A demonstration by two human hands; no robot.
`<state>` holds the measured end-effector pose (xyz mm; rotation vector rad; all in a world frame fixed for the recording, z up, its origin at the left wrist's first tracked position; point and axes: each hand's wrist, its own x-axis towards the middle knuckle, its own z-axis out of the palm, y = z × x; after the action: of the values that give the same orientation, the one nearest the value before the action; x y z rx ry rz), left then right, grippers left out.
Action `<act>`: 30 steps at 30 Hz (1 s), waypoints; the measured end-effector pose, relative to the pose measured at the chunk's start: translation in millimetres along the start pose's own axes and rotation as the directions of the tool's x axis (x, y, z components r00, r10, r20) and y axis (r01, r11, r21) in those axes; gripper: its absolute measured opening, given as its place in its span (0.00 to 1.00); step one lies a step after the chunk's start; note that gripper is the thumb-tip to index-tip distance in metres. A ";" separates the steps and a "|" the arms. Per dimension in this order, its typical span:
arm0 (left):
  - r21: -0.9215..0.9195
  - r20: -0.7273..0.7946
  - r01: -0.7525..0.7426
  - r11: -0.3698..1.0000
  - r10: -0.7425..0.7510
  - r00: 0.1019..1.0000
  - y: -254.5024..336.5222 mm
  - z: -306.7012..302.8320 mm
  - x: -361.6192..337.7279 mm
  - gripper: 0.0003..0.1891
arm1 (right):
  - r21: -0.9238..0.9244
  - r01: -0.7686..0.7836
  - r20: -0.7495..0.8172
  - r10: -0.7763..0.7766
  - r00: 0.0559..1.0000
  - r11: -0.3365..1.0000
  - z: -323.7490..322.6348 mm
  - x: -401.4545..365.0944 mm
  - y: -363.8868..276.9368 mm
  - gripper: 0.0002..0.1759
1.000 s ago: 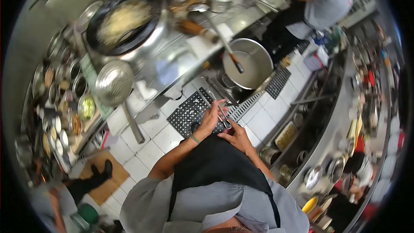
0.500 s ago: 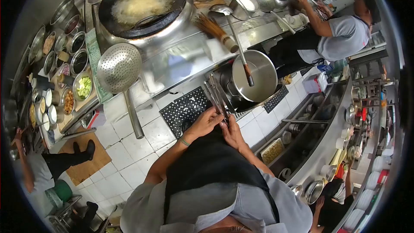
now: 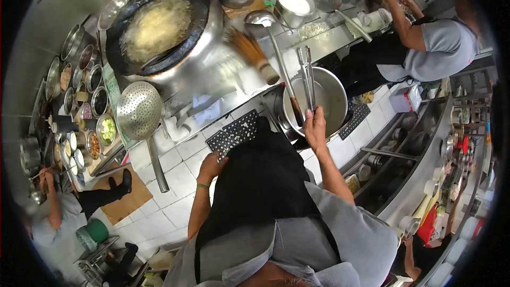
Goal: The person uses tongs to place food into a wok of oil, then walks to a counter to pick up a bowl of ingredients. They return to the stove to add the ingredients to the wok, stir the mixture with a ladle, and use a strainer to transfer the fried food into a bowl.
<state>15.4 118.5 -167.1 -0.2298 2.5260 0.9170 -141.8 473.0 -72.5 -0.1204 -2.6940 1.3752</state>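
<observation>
My right hand (image 3: 315, 128) is closed around the lower end of metal tongs (image 3: 306, 79), which point away from me over a deep steel pot (image 3: 343, 93). Beside the tongs, a ladle (image 3: 281, 65) lies with its wooden handle end across the pot's rim. My left hand (image 3: 211, 167) is low at the left edge of my black apron (image 3: 255, 180), its fingers curled in. Whatever those fingers hold, if anything, is hidden. A perforated strainer (image 3: 139, 110) rests on the counter edge, its handle sticking out towards me.
A wok (image 3: 114, 48) of bubbling liquid stands at the back left. A bamboo brush (image 3: 249, 53) lies on the counter (image 3: 234, 87). Bowls of ingredients, including chopped greens (image 3: 108, 129), crowd the left. A co-worker (image 3: 443, 48) stands at right, another person (image 3: 53, 218) at lower left.
My hands were together at the tongs in front of my apron. Now they are apart: the right has carried the tongs forward and right over the pot; the left has moved left.
</observation>
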 end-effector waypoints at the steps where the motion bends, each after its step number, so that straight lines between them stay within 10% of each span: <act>1: -0.077 -0.033 0.084 0.993 -0.087 0.996 7.6 -2.2 1.9 0.26 | -0.017 -0.050 0.057 0.051 0.997 0.999 -8.6 4.5 10.2 0.18; 13: -0.331 0.052 0.125 0.935 -0.114 0.992 93.5 -1.5 30.4 0.20 | -0.102 -0.339 0.151 0.351 0.924 0.935 -42.7 -28.7 114.5 0.14; 16: -0.745 0.133 0.207 0.635 -0.163 0.978 133.3 -24.2 56.9 0.17 | -0.101 -0.347 0.132 0.358 0.924 0.933 -38.5 -58.1 135.4 0.15; 19: -0.838 -0.102 0.030 0.545 -0.211 0.972 200.1 -76.2 117.8 0.16 | -0.063 -0.392 0.103 0.397 0.912 0.918 -32.7 -79.0 131.8 0.15; 20: -0.601 -0.238 -0.094 0.794 -0.066 0.969 208.5 -90.7 148.7 0.19 | -0.062 -0.423 0.088 0.428 0.900 0.904 -26.6 -85.5 137.0 0.16; 21: -0.572 -0.091 -0.028 0.820 -0.029 0.995 246.3 -128.8 166.6 0.24 | -0.066 -0.449 0.073 0.453 0.889 0.891 -18.5 -95.8 157.7 0.16; 23: -0.453 -0.379 -0.083 0.888 -0.107 0.919 258.5 -116.3 226.2 0.34 | -0.065 -0.481 0.065 0.484 0.873 0.875 -18.6 -103.5 156.5 0.18; 30: -0.486 -0.198 0.120 0.866 -0.243 0.950 261.6 -121.3 273.3 0.40 | -0.051 -0.421 -0.080 0.416 0.906 0.906 -12.3 -123.5 128.3 0.18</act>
<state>-347.7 239.4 -60.4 -0.7706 2.4002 1.4914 -15.5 542.9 -177.5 -0.7809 -2.7610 1.3413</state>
